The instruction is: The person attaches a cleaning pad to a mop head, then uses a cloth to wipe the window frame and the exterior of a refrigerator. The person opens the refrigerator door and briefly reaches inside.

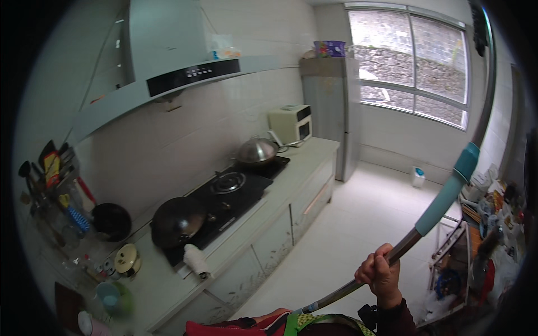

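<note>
My right hand (380, 271) is closed around a long metal pole (405, 248) with a teal plastic sleeve (441, 201). The pole rises to the upper right, where a dark, fuzzy head (478, 31) shows beside it, partly lost at the picture's dark rim. Its lower end runs down to the front of my clothing at the bottom. My left hand (275, 313) shows only in part there, near that lower end; its fingers are largely hidden by the clothing, so its hold cannot be made out.
At left runs a counter (302, 168) with a gas hob (235, 210), a dark wok (178, 222), a domed steel lid (257, 150) and a cream appliance (291, 122). Beyond stands a refrigerator (325, 109). A cluttered rack (456, 252) is at right; a small white container (418, 177) stands by the far wall.
</note>
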